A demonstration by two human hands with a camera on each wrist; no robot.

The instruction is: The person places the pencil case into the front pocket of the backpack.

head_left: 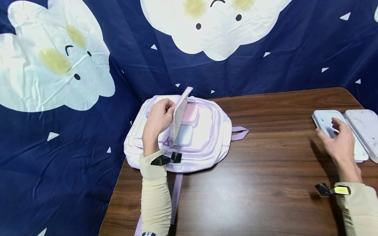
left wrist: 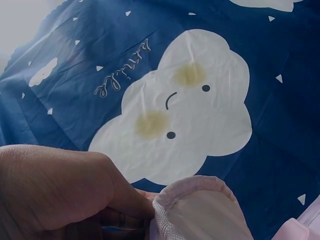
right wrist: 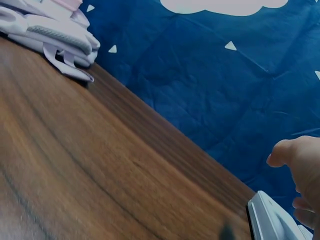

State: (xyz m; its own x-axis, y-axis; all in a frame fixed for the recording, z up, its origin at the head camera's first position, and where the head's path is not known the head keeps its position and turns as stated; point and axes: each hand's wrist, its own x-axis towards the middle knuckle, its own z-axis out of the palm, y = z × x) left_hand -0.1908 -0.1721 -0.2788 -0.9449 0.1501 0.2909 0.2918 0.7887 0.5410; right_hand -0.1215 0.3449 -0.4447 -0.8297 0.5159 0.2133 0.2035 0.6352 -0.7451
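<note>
A white and lilac backpack (head_left: 219, 131) lies on the table. My left hand (head_left: 159, 118) pinches the edge of its front pocket flap (head_left: 178, 121) and holds it upright. In the left wrist view the thumb presses on the textured rim of the flap (left wrist: 205, 212). Behind the flap, in the pocket, sit a pink case (head_left: 191, 113) and a light blue case (head_left: 183, 135), both partly hidden. At the far right, my right hand (head_left: 339, 141) hovers with bent, spread fingers over a long pale blue case (head_left: 359, 149). Nothing shows in its grasp.
Beside the pale blue case lies a similar long, whitish case half (head_left: 364, 131). A lilac loop (head_left: 240, 133) sticks out from the backpack's right side, and a strap (head_left: 177, 196) runs toward the front. A dark blue cloud-print cloth (head_left: 251, 75) hangs behind the wooden table (head_left: 251, 193).
</note>
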